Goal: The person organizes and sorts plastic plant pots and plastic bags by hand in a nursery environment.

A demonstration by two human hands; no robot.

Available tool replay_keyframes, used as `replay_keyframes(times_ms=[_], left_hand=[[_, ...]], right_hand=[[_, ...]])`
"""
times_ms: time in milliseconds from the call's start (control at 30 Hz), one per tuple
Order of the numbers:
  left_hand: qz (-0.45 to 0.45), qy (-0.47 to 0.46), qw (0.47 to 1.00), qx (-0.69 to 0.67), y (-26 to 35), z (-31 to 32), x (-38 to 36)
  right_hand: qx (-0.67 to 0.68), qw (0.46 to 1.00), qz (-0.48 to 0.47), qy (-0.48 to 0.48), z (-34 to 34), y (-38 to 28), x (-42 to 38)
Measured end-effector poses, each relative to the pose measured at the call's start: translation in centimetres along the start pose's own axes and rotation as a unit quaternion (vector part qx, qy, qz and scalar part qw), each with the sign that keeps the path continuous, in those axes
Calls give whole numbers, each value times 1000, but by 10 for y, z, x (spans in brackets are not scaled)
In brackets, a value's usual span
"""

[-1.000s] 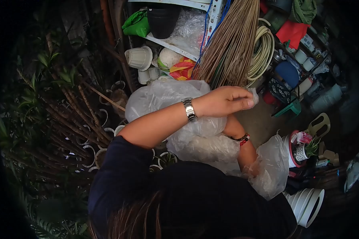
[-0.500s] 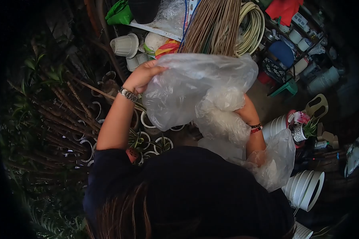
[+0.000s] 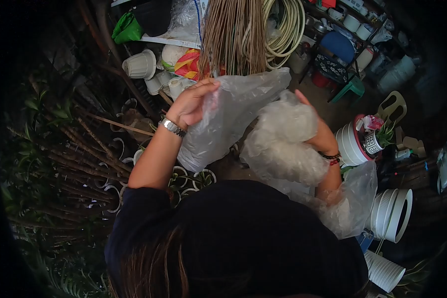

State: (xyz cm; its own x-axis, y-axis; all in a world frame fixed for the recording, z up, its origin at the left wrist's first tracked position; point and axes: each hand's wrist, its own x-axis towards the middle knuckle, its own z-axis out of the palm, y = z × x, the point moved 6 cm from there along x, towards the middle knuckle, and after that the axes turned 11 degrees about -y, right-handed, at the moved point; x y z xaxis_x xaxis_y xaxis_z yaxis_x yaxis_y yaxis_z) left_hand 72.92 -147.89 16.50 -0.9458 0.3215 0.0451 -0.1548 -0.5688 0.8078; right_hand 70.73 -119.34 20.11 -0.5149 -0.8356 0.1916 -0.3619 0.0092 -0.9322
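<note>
Hose (image 3: pixel 300 31) beyond | left hand (image 3: pixel 189 105) pinching plastic bag (image 3: pixel 236 102) | right hand (image 3: pixel 325 135) against bunched plastic (image 3: pixel 285 139), grip unclear | I judge both light, limp: pinch edges

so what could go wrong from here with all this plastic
The thin plastic could tear where the left hand pinches it. The bunch against the right hand might slip, since its fingers don't visibly close around it. The hanging plastic might also snag on the potted plants nearby.
</note>
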Motion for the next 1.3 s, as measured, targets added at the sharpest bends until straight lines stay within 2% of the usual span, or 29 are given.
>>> replay_keyframes(times_ms=[67, 167, 200, 233, 267, 333, 367, 433, 467, 500, 533, 567, 600, 633, 667, 700, 767, 800, 833, 900, 933, 967, 1033, 1067, 1133, 1167, 1200, 1233, 1300], left_hand=[[-27, -31, 999, 10, -25, 31, 14], [-67, -76, 995, 5, -42, 71, 25], [-90, -24, 995, -41, -36, 77, 22], [-110, 30, 990, -87, -34, 78, 20], [-109, 31, 990, -88, -37, 62, 21], [-25, 3, 992, -121, -36, 17, 21], [-28, 3, 992, -122, -36, 14, 18], [-66, 55, 994, 64, -37, 3, 12], [-99, 44, 952, 288, -42, -15, 13], [-80, 112, 749, 649, -30, -57, 14], [-46, 185, 861, 472, -22, -70, 9], [-10, 247, 930, 271, -18, -79, 4], [11, 224, 968, 116, -14, -83, 7], [31, 198, 979, -44, -10, -75, 9], [33, 232, 968, -92, -11, -68, 11], [32, 232, 968, -93, -15, -80, 16], [31, 162, 985, -40, -20, -103, 34], [57, 241, 967, 57, -12, -70, 31], [56, 238, 968, 58, -17, -54, 36], [68, 251, 953, 154, -17, -33, 45], [56, 234, 966, 95, -27, -24, 49], [53, 232, 967, 95, -36, -22, 51], [-30, 125, 992, -10, -67, -9, 60], [-28, 124, 992, -9, -73, -2, 57], [-61, 101, 985, 125, -79, 26, 47], [-57, 104, 985, 123, -81, 29, 44], [-47, 114, 976, 182, -78, 31, 41], [-38, 123, 962, 240, -74, 31, 39], [-20, 157, 957, 243, -63, 22, 39]], right_hand=[[-147, 989, -27, -18, 27, -3, 24], [-145, 988, -28, -56, 47, 13, 42], [-145, 988, -27, -56, 43, 23, 38], [-177, 984, -24, -29, 34, 33, 33], [-208, 978, -21, -3, 25, 39, 28], [-201, 979, -20, 5, 17, 40, 18], [-197, 980, -19, 15, 12, 41, 11], [-214, 977, -8, 22, 2, 43, 0], [-229, 973, -2, 26, -4, 44, -8], [-227, 974, 4, 26, -12, 49, -25], [-213, 973, 49, 75, -27, 60, -45], [-197, 968, 94, 124, -42, 71, -65], [-197, 967, 96, 128, -49, 79, -82], [-166, 967, 143, 132, -55, 92, -99], [-134, 963, 189, 134, -58, 103, -115], [-133, 963, 192, 134, -58, 94, -124], [-7, 963, 134, 234, -66, 62, -141], [-28, 952, 148, 267, -78, 56, -160], [-50, 939, 161, 301, -94, 51, -181], [76, 926, 97, 358, -108, 35, -202], [76, 924, 98, 362, -98, 19, -198], [86, 926, 87, 357, -88, 5, -190], [159, 925, 36, 344, -75, -12, -171], [210, 918, 5, 337, -69, -14, -159], [348, 881, -70, 312, -60, -12, -134], [412, 856, -96, 296, -56, -7, -121], [468, 830, -108, 283, -52, 0, -109], [513, 808, -104, 270, -47, 9, -99], [537, 798, -29, 271, -33, 39, -81]])
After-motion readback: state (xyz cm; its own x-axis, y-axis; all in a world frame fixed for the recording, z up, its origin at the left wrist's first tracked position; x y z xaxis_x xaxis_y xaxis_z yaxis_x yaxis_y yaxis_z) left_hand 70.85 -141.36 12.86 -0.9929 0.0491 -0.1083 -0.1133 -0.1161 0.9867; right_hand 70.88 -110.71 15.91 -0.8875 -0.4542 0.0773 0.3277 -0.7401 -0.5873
